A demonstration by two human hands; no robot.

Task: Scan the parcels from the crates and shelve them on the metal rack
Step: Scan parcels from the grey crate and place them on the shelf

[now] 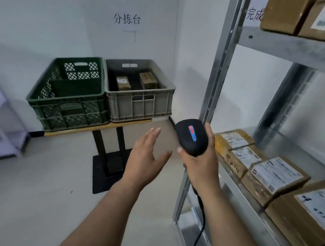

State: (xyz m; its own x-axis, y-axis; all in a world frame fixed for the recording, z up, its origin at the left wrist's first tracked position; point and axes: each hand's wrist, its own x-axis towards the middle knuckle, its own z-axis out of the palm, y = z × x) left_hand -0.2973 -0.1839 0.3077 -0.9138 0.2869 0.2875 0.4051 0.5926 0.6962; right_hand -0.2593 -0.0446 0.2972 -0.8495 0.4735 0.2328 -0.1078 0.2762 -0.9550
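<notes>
left hand (pixel 145 157): open, fingers straight and a little spread, holding nothing, stretched out in the air toward the crates.
right hand (pixel 203 168): wrapped round the handle of the black scanner (pixel 191 138), thumb along its side; the scanner's head points toward the crates.
parcels to do: two small brown boxes (pixel 123 83) lie in the grey crate (pixel 139 104) on the corner table (pixel 79 130), well apart from both hands.
green crate (pixel 66 102): touching the grey one on its left; nothing shows inside, though its near floor is hidden.
parcels done: a row of labelled boxes (pixel 273 176) on the middle shelf of the metal rack (pixel 293 48), just right of the right hand; more on the shelf above.
step: judged as the reach for the next box to scan.
risk, cord (pixel 199 238): it hangs beside the rack's post; a stride to the crates could snag it there and jerk the scanner.
risk, one-hand lift: only the left hand is free; a box pinched by one edge could slip.
risk, shelf: the row sits close to the front edge; pushing another box in could nudge one off.
</notes>
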